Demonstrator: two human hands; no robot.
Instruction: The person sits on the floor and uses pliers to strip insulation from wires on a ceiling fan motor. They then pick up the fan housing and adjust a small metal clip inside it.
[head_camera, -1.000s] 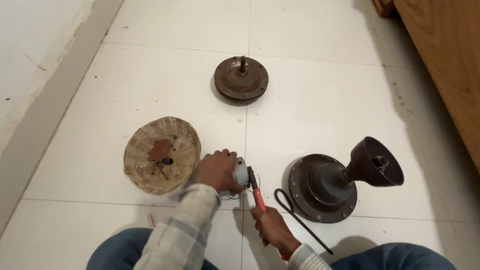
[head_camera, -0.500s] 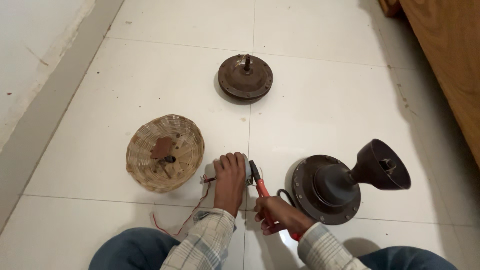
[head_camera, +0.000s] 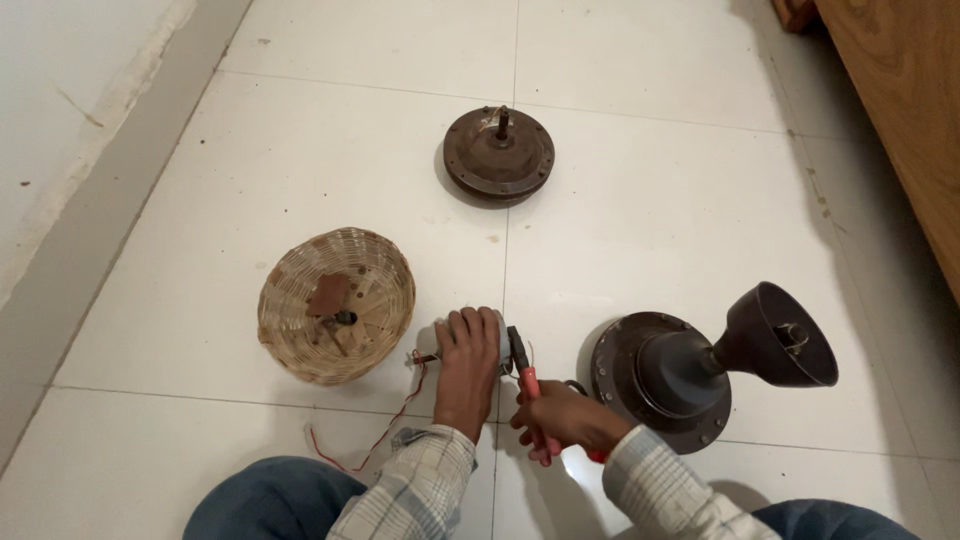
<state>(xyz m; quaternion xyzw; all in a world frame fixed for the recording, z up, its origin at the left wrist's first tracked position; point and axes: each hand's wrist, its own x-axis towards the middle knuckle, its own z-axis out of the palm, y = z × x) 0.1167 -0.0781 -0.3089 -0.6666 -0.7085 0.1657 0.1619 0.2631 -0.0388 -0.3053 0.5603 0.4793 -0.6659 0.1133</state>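
In the head view, the left hand (head_camera: 468, 345) lies palm-down over a small round metal part (head_camera: 500, 345) on the white tiled floor (head_camera: 650, 190), fingers curled over its top and pinning it just right of the wicker basket (head_camera: 337, 318). The right hand (head_camera: 560, 420) is closed around the red handles of a pair of pliers (head_camera: 528, 385), whose dark nose reaches the right edge of the part. The part looks rigid, dense and smooth, so it probably slides easily on tile; pressing down from above, as the left hand does, seems the sound hold, while the thin red wire (head_camera: 385, 435) trailing from it looks soft and easily torn and is no place to pull. Most of the part is hidden beneath the left hand, and whether the plier tips actually bite on something cannot be made out. The handle ends disappear inside the right fist. What lies in the basket is too dim to name. A round motor housing (head_camera: 498, 155) sits well apart up the floor, and a dark fan body with a bell-shaped cup (head_camera: 700, 370) lies near the right hand.
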